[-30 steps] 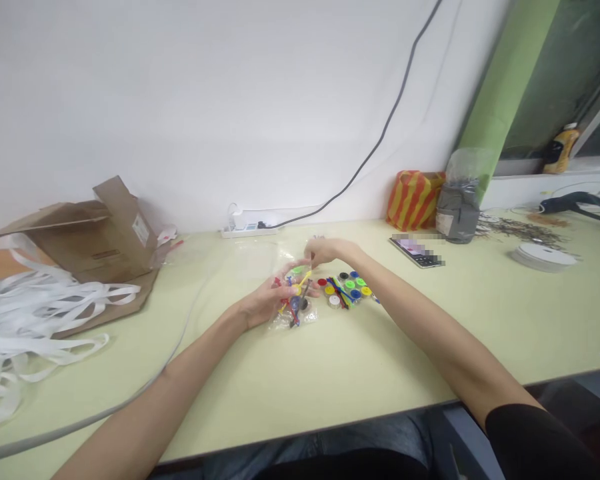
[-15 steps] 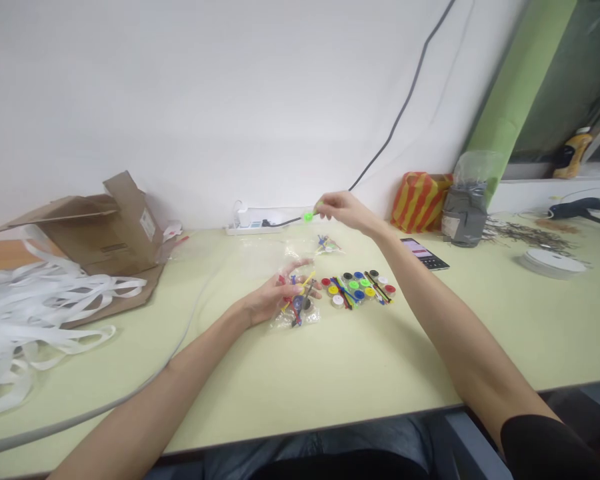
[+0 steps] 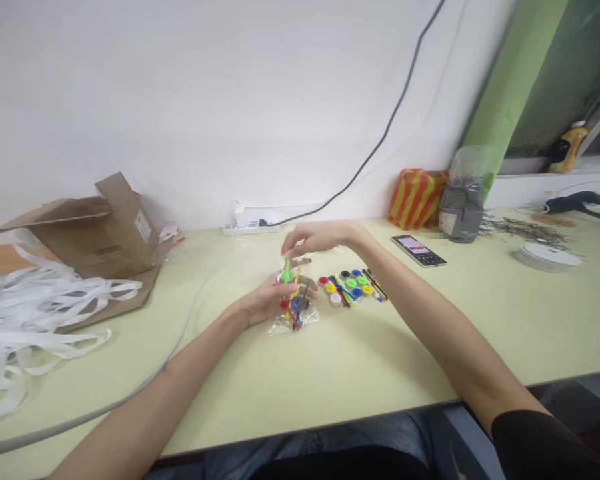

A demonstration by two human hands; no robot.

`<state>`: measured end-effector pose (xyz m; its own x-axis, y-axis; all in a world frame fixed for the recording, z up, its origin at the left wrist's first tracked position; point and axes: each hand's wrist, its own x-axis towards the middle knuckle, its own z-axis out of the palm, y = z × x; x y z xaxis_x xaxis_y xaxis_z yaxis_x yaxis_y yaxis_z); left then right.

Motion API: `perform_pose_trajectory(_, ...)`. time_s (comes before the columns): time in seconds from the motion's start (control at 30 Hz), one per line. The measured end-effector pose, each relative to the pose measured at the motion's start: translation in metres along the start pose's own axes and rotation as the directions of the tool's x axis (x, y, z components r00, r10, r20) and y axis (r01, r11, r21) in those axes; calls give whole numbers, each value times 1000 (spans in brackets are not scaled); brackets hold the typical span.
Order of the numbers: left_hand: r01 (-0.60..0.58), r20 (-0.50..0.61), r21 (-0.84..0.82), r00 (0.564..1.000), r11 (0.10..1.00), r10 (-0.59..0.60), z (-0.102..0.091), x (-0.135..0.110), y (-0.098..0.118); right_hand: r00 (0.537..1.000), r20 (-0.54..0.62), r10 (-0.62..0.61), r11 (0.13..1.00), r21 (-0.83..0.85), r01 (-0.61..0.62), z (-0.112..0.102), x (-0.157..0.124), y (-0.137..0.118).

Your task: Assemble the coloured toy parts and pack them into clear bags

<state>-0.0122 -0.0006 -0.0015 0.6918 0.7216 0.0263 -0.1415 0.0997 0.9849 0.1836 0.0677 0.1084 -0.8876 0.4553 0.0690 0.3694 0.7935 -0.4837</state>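
Note:
My left hand [image 3: 269,301] lies palm up on the table and holds a clear plastic bag [image 3: 294,313] with several small coloured pieces in it. Its fingers curl round the bag's mouth. My right hand [image 3: 314,239] hovers just above, pinching a green stick piece [image 3: 287,272] that points down into the bag. To the right of the bag lies a group of coloured round pieces and sticks [image 3: 351,287] on the pale green table [image 3: 330,360].
A phone [image 3: 419,251] lies right of the pieces. A striped bag [image 3: 417,199] and a grey packet [image 3: 461,208] stand by the wall. A power strip [image 3: 253,227], an open cardboard box [image 3: 97,230], white strips [image 3: 35,313] and a grey cable [image 3: 130,393] sit to the left.
My right hand lifted a green piece up toward the wall, then brought it back down to the bag in my left hand. The left hand stayed put.

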Motion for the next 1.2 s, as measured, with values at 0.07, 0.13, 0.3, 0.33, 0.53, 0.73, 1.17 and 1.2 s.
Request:
perform_pose_trajectory(0.07,3,1,-21,1000,1000,-2,0,0,0,998,31,-53,998,35,52,-1,0,4)
perform_pose_trajectory(0.13,8,6,-60,1000,998,-8,1,1,0,996,2,-84,992,90,84,-4,-3,7)
perform_pose_trajectory(0.3,18,23,-149,1000,989,-15,4,1,2,995,22,-97,980,179,91,-5,-6,13)
perform_pose_trajectory(0.33,20,17,-161,1000,987,-18,5,1,3,994,61,-94,979,186,81,-4,-5,14)
perform_pose_trajectory(0.53,13,-6,-200,1000,980,-14,7,2,5,994,92,-60,983,176,43,-1,-3,9)
perform_pose_trajectory(0.73,5,-6,-210,1000,978,-6,5,3,7,996,76,-44,986,165,31,2,-1,3)
perform_pose_trajectory(1.17,-22,22,-162,999,987,26,2,1,4,969,-207,-134,972,160,169,-4,-2,-4)
perform_pose_trajectory(1.2,-33,15,-142,999,989,35,4,1,5,950,-279,-141,969,156,190,-4,-1,-4)
